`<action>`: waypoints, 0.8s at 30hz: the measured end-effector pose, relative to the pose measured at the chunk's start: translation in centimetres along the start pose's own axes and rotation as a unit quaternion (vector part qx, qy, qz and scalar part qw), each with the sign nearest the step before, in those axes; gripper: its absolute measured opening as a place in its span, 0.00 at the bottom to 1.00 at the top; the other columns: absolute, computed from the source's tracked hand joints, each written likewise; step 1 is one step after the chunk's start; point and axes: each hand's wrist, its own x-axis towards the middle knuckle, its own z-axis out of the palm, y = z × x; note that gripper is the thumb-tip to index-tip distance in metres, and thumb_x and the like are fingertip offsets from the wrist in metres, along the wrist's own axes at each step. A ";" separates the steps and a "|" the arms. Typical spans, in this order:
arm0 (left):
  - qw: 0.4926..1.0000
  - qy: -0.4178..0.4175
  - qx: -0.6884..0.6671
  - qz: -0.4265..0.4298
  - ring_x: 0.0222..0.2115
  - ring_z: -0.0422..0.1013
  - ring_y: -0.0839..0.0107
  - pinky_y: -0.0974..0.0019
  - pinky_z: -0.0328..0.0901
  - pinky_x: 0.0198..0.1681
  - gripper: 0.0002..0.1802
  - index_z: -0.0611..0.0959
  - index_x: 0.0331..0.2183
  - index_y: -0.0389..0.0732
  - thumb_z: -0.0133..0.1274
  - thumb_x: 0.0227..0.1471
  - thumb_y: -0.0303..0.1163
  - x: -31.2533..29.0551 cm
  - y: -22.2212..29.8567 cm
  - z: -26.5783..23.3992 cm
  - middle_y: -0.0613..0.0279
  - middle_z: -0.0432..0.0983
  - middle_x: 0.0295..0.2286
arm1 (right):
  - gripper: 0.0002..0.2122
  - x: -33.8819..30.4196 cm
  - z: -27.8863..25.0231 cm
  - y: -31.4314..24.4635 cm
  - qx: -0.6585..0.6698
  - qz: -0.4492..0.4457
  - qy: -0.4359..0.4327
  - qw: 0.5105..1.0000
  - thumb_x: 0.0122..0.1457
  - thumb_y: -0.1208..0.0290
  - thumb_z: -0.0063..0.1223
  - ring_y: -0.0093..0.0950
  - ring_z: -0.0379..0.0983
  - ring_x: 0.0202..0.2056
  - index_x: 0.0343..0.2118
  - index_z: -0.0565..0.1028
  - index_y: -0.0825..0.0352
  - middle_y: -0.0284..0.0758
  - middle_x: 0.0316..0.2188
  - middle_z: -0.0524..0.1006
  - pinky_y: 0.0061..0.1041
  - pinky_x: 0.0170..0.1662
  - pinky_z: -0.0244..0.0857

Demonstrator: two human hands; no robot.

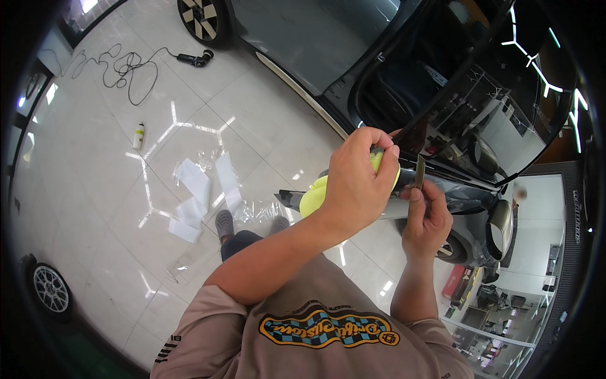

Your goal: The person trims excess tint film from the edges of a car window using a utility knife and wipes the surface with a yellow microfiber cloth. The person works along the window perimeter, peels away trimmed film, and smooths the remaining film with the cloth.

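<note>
My left hand (pixel 363 183) is raised in front of my chest, its fingers bent and pinched together on a yellow-green cloth (pixel 314 197). Part of the cloth bulges out between thumb and palm, and the rest hangs below the wrist. Close by on the right, my right hand (pixel 428 221) grips a thin, flat, dark strip (pixel 420 170) that stands upright between thumb and fingers; its exact kind is unclear. Both hands are beside the edge of the open car door (pixel 467 183), below its dark window glass (pixel 461 126). A black pointed end (pixel 289 199) juts out beside the cloth.
A grey car (pixel 303 44) fills the upper side. Its door mirror (pixel 500 230) sticks out on the right. On the tiled floor lie white sheets (pixel 194 183), clear film (pixel 255 211), a bottle (pixel 139 136) and a corded black power tool (pixel 196 59).
</note>
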 end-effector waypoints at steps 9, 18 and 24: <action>0.996 0.003 0.076 -0.054 0.31 0.70 0.77 0.71 0.67 0.36 0.08 0.77 0.36 0.33 0.58 0.57 0.27 -0.3 1.2 -0.2 0.60 0.79 0.34 | 0.05 -0.6 0.1 0.6 0.073 -0.038 -0.004 0.997 0.60 0.81 0.54 0.34 0.79 0.33 0.39 0.77 0.73 0.37 0.26 0.81 0.39 0.57 0.67; 0.983 0.000 0.154 -0.104 0.29 0.69 0.80 0.73 0.65 0.35 0.10 0.80 0.39 0.33 0.58 0.57 0.30 -0.9 3.0 -1.0 0.61 0.78 0.31 | 0.03 -0.7 -0.5 1.6 0.152 -0.047 -0.015 0.987 0.61 0.79 0.54 0.36 0.80 0.32 0.36 0.77 0.72 0.38 0.26 0.81 0.41 0.56 0.68; 0.968 0.014 0.246 -0.054 0.23 0.69 0.80 0.73 0.65 0.30 0.12 0.82 0.38 0.33 0.60 0.55 0.31 -0.8 3.6 -0.9 0.63 0.78 0.24 | 0.03 -0.8 -0.7 2.4 0.201 -0.044 -0.034 0.978 0.61 0.80 0.54 0.36 0.80 0.32 0.36 0.77 0.73 0.38 0.26 0.81 0.42 0.57 0.68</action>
